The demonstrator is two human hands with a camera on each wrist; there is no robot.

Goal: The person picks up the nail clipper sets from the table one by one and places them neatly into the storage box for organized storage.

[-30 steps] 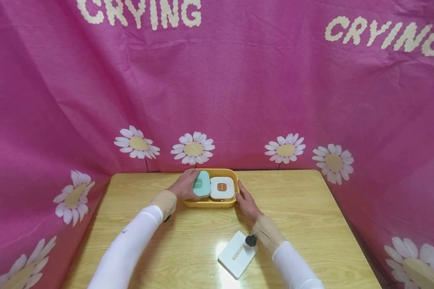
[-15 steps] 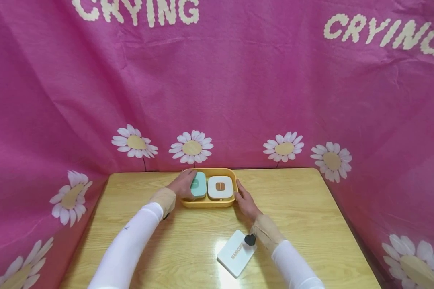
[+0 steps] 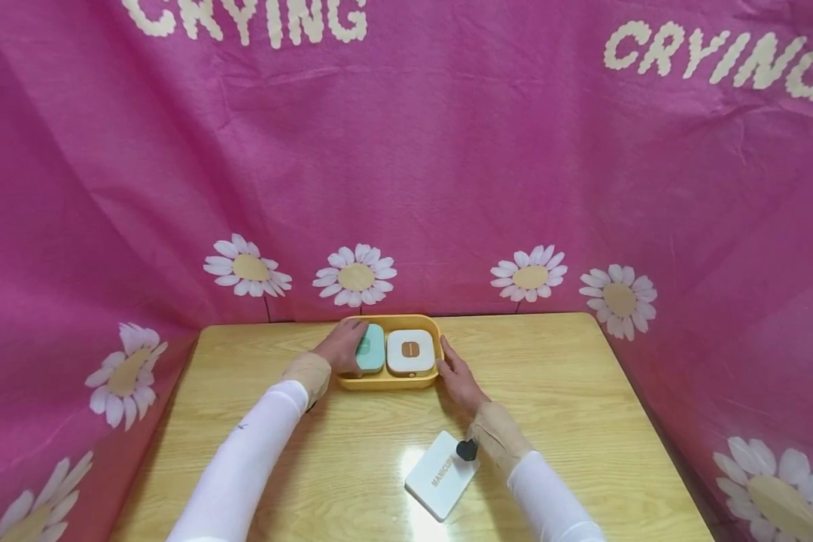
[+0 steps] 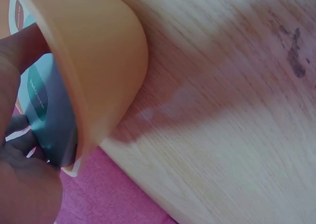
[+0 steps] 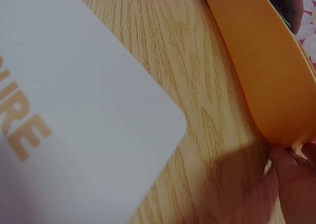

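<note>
My left hand (image 3: 342, 348) grips a rounded, square mint-green case (image 3: 374, 350), thumb on the near side and fingers over the far side. The case lies in the left half of a yellow oblong tray (image 3: 389, 383), and small lettering marks its darker oval label in the left wrist view. Beside it, in the right half, sits a white square case (image 3: 410, 361) with a brown label and a small front button. My right hand (image 3: 462, 382) touches the tray's right end from outside, its fingers along the wall, as the right wrist view (image 5: 298, 184) also shows.
A flat white box (image 3: 440, 478) lettered MANICURE lies slantwise on the wooden table (image 3: 549, 436), partly under my right wrist. Pink cloth (image 3: 433, 188) with daisies and lettering hangs behind and at both sides. The tray stands near the table's far edge.
The mint-green case has settled slightly left and down in my left hand, from tilted beside the white case to nearly level in the tray. My right hand stays at the tray's end.
</note>
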